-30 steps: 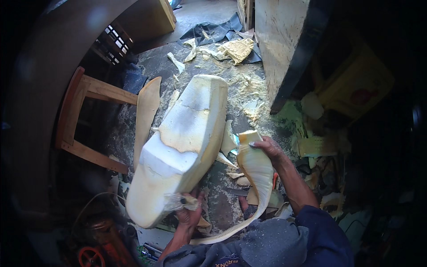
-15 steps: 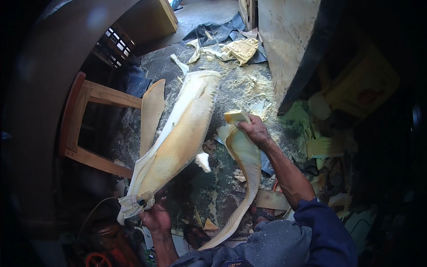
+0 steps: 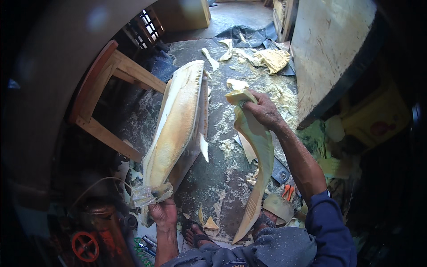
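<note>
- While tilted on edge over the littered floor, the foam seat cushion (image 3: 178,124) is clamped at its near tip by the left hand (image 3: 163,212)
- right hand (image 3: 263,111) pinches the far end of a floppy foam strip (image 3: 258,164)
- both look light, soft and crumbly, best gripped at thick ends
- wooden stool (image 3: 111,98) stands left

the left hand (image 3: 163,212) sits low in the frame, left of centre, its bare forearm rising straight up from the bottom edge. the fingers are curled closed in a grip, knuckles toward the camera. the right hand (image 3: 263,111) is raised to the upper middle of the frame, the fingers bent and pinched shut, back of the hand facing up. its forearm runs bare down and to the right to a dark blue sleeve at the lower right. both feet show at the bottom centre.
</note>
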A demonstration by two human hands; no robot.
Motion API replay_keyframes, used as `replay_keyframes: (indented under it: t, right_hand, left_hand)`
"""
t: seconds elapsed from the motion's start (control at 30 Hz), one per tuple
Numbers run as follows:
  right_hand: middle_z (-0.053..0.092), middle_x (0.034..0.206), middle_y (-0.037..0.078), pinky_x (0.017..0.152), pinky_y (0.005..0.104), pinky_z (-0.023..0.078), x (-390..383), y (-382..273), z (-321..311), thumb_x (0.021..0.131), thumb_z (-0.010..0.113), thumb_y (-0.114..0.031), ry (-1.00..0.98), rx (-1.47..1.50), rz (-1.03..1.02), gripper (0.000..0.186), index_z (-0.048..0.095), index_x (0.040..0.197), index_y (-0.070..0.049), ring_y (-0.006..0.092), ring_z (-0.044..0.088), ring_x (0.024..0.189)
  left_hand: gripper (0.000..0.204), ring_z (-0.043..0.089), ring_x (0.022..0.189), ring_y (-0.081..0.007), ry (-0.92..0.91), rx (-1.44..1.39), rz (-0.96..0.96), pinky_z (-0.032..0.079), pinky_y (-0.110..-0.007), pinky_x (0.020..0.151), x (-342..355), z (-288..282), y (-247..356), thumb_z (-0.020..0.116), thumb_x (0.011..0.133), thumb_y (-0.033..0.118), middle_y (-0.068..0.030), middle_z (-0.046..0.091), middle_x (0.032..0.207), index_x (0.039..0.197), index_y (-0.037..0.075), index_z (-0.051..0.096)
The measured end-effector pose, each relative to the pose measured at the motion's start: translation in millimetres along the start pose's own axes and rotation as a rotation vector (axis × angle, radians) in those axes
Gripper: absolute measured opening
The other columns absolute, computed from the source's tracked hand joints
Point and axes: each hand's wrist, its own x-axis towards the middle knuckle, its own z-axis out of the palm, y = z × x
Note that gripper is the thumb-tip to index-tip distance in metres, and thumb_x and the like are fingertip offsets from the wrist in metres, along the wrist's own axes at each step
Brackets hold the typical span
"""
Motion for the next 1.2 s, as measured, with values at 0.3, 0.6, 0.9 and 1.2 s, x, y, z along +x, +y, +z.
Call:
replay_keyframes:
  t: [0.3,0.6,0.9,1.2]
  right_hand:
    - [0.069,0.093,0.012,0.08,0.0365,0.053,19,6,-8,0.086,0.057,-0.022,0.091,-0.029,0.055,0.036,0.068,0.113,-0.001,0.0206,0.067,0.084]
    - [0.07,0.091,0.014,0.077,0.0381,0.054,81,11,-35,0.082,0.057,-0.023,0.155,-0.157,-0.071,0.04,0.07,0.112,0.0,0.0224,0.068,0.082]
    - [0.068,0.093,0.007,0.078,0.0337,0.053,89,-4,4,0.083,0.059,-0.021,-0.164,-0.164,0.033,0.036,0.073,0.111,-0.005,0.0165,0.064,0.084]
    - [0.061,0.103,0.012,0.085,0.0386,0.056,-15,-20,58,0.093,0.055,-0.012,-0.24,-0.193,-0.371,0.031,0.077,0.115,-0.013,0.023,0.064,0.097]
  left_hand:
    - [0.059,0.063,0.114,-0.0336,-0.01,0.182,0.055,0.053,-0.052,0.102,-7,3,-5,0.077,0.09,0.031,-0.0131,0.062,0.131,0.135,0.002,0.053]
    - [0.057,0.064,0.108,-0.03,0.011,0.262,-0.003,0.056,-0.046,0.096,-11,7,0,0.083,0.084,0.027,-0.0107,0.063,0.123,0.13,0.005,0.057]
    - [0.048,0.065,0.102,-0.0309,-0.006,0.33,0.009,0.057,-0.049,0.093,-9,13,-4,0.078,0.089,0.026,-0.014,0.063,0.118,0.125,0.003,0.058]
    - [0.052,0.068,0.096,-0.0317,0.017,0.245,-0.046,0.057,-0.048,0.092,-10,9,-9,0.076,0.09,0.026,-0.0161,0.066,0.114,0.131,0.001,0.054]
